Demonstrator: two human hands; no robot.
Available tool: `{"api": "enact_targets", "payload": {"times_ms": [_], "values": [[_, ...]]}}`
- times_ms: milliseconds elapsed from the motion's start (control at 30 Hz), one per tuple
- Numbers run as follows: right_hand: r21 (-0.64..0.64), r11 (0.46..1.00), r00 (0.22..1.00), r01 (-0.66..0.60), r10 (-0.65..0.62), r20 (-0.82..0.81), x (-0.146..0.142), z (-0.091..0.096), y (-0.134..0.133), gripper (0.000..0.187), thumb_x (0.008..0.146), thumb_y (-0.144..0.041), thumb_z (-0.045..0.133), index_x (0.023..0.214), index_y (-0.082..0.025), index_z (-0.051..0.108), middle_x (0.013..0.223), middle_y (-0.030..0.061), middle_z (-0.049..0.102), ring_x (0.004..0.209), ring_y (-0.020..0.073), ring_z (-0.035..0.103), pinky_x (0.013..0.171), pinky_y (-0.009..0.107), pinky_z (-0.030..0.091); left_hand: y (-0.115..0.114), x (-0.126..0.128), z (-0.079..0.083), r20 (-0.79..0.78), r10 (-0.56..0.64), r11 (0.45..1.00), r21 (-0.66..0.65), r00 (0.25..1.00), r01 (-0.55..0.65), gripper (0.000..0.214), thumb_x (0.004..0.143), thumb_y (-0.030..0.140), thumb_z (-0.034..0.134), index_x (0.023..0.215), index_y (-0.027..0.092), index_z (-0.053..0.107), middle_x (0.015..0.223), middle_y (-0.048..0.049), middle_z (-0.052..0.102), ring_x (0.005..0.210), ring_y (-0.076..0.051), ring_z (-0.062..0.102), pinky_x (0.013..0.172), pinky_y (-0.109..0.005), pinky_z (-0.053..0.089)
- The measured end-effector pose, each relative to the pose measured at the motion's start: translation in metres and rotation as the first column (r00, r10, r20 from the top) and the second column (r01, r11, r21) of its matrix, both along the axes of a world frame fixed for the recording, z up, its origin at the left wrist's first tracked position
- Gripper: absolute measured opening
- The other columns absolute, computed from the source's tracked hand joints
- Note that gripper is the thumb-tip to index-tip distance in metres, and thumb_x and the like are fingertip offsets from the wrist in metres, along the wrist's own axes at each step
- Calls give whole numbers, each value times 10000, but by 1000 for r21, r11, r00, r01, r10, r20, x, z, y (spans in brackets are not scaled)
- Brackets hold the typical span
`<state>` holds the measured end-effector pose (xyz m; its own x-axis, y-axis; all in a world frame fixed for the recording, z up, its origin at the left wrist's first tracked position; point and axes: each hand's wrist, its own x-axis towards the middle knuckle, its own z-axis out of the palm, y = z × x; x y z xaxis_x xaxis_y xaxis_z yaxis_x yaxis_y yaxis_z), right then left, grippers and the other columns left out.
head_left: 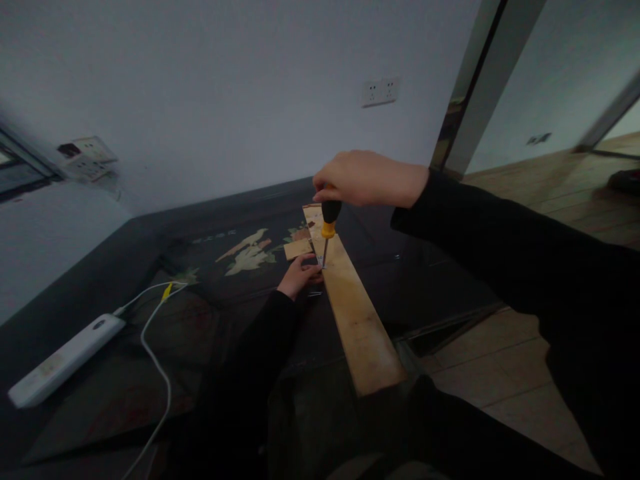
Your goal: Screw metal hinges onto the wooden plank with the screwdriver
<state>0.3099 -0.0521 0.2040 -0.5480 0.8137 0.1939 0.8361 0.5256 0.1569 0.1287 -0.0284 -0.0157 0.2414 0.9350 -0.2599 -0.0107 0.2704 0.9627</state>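
Note:
My right hand (367,178) is closed round the top of a screwdriver (329,223) with a black and yellow handle, held upright. Its tip rests on a small metal bracket (320,261) at the left edge of a long wooden plank (355,313). My left hand (299,275) lies beside the plank with its fingers pressed against the bracket. A shorter wooden piece (298,248) juts out to the left of the plank, just beyond my left hand. Both sleeves are black.
The plank lies on a dark glass-topped table (150,333) with a bird and flower pattern (250,253). A white power strip (63,360) with a white cable (155,360) lies at the left. Wall sockets (380,91) sit on the grey wall behind. Tiled floor (500,360) is at the right.

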Motion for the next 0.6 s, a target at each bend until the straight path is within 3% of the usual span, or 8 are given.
{"api": "enact_targets", "payload": {"times_ms": [167, 333, 433, 500, 600], "values": [[74, 991, 993, 109, -105, -61, -5, -7, -1, 520, 946, -506, 389, 1131, -117, 680, 1019, 155, 686, 975, 261, 597, 778, 335, 356, 0, 1, 2, -7, 7, 1000, -10, 1000, -7, 419, 801, 108, 693, 1171, 131, 497, 798, -34, 686, 611, -117, 676, 656, -269, 575], [-126, 987, 995, -104, 102, -18, 7, 7, 7, 440, 854, -445, 591, 1171, -146, 657, 1078, 94, 673, 938, 208, 596, 759, 303, 357, 2, 0, -2, -7, -6, 1000, 0, 1000, 6, 428, 798, 143, 706, 1174, 139, 502, 815, -40, 691, 606, -118, 678, 631, -251, 568], [-161, 967, 980, -197, 199, -4, 12, 13, 8, 378, 859, -350, 592, 1176, -153, 654, 1075, 68, 677, 914, 178, 591, 748, 289, 356, 3, -1, -4, -11, -5, 1000, -3, 1000, 5, 434, 793, 142, 709, 1172, 146, 498, 806, -35, 692, 612, -118, 680, 639, -254, 569], [-128, 975, 983, -183, 185, 5, 11, 12, 6, 339, 882, -322, 553, 1148, -148, 669, 1045, 73, 686, 892, 173, 595, 725, 287, 353, 4, -1, -4, -10, -4, 1000, -4, 1000, 4, 429, 793, 138, 709, 1167, 146, 499, 804, -37, 693, 610, -118, 680, 641, -258, 571], [-19, 999, 999, -51, 51, 1, 3, 5, -1, 347, 911, -350, 500, 1102, -133, 690, 1010, 115, 697, 881, 207, 614, 688, 300, 343, 3, 0, -4, 7, -6, 1000, 2, 1000, 6, 435, 785, 140, 718, 1163, 142, 504, 803, -41, 692, 609, -121, 680, 633, -256, 570]]}}
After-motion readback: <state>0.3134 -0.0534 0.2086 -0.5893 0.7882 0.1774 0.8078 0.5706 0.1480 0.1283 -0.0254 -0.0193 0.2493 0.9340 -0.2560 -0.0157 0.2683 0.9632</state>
